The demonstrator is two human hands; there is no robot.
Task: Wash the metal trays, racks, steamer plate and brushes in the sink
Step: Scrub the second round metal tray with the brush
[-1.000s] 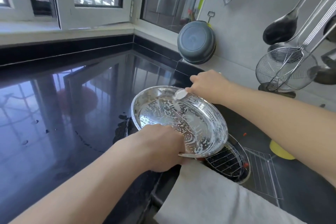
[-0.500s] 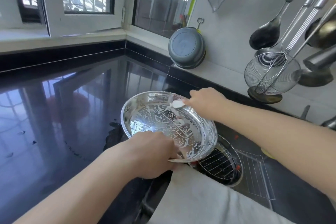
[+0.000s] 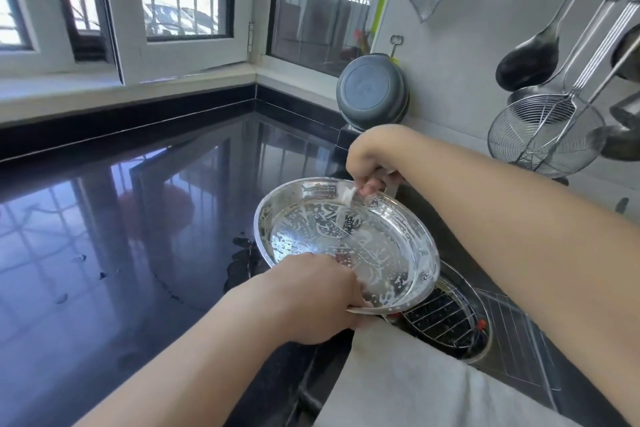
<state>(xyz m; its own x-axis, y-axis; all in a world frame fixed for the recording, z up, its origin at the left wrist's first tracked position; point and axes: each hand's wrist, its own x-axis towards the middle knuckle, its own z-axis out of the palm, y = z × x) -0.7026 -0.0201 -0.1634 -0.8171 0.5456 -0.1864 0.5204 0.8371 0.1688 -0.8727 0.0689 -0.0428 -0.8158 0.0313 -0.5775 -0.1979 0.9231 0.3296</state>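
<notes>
A round metal tray (image 3: pixel 391 246), streaked with white suds, is held tilted above the sink's left edge. My left hand (image 3: pixel 311 295) grips its near rim. At the tray's far rim, my right hand (image 3: pixel 372 158) pinches a small white brush or scrubber (image 3: pixel 348 199) whose tip touches the inside wall. Below the tray in the sink lie a round wire rack (image 3: pixel 446 319) and a rectangular wire rack (image 3: pixel 512 333).
A glossy black counter (image 3: pixel 121 236) with water drops stretches to the left. A grey pan (image 3: pixel 372 92) leans against the wall behind. Ladles and a wire skimmer (image 3: pixel 543 135) hang at the right. My light apron (image 3: pixel 398 374) covers the sink's near edge.
My right hand has shifted from the rim's top to pinching the scrubber lower inside the tray's far wall. The view moved closer; the left hand keeps its grip.
</notes>
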